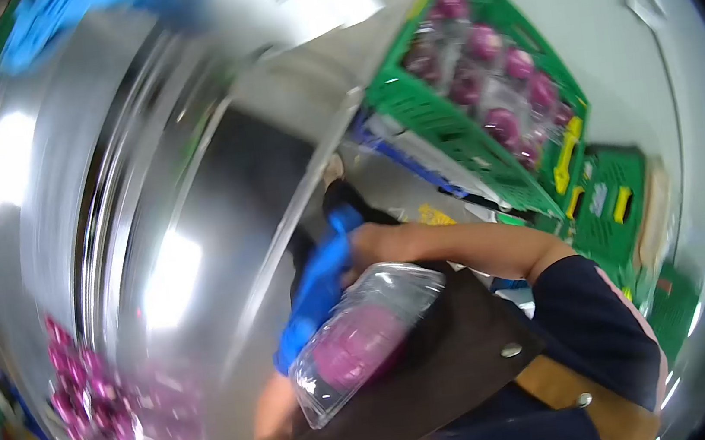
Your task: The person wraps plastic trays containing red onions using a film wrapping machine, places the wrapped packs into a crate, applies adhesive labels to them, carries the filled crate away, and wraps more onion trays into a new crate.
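A clear plastic pack with round purple produce inside is tilted in front of the brown apron. My left hand, in a blue glove, is closed along the pack's left edge. My right hand, also blue-gloved, is at the pack's upper end, close against the left glove. Its fingers are smeared by motion and partly hidden, so their grip does not show. The produce in the pack is too blurred to name for certain.
A green crate holds several clear packs of purple produce. More purple produce in clear wrapping lies on the shiny steel surface. White paper and a blue sheet are at the top. Another green crate stands at right.
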A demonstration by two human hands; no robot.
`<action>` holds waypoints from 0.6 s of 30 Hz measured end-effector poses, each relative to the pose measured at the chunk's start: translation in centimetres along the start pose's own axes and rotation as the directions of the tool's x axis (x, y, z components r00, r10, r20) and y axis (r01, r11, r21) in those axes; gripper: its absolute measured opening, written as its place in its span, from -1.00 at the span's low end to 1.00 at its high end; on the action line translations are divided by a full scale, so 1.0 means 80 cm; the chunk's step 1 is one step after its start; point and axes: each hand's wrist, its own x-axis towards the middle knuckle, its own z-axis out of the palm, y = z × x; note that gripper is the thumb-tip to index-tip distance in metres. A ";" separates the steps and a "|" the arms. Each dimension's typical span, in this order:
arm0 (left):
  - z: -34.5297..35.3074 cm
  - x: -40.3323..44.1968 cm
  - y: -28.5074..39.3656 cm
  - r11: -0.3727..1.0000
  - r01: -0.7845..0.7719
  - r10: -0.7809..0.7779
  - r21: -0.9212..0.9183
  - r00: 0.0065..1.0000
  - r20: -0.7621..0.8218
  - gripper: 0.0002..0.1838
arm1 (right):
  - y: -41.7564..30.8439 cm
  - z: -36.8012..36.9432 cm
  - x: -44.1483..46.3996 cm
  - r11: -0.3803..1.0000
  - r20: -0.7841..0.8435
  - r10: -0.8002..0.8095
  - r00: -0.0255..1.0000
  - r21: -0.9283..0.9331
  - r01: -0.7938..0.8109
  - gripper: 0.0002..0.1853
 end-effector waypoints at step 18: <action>0.417 0.139 0.066 0.866 -0.223 -0.165 0.447 0.716 0.678 -0.48 | 0.076 -0.168 -0.457 0.950 -0.990 0.103 0.094 0.070 -0.305 -0.71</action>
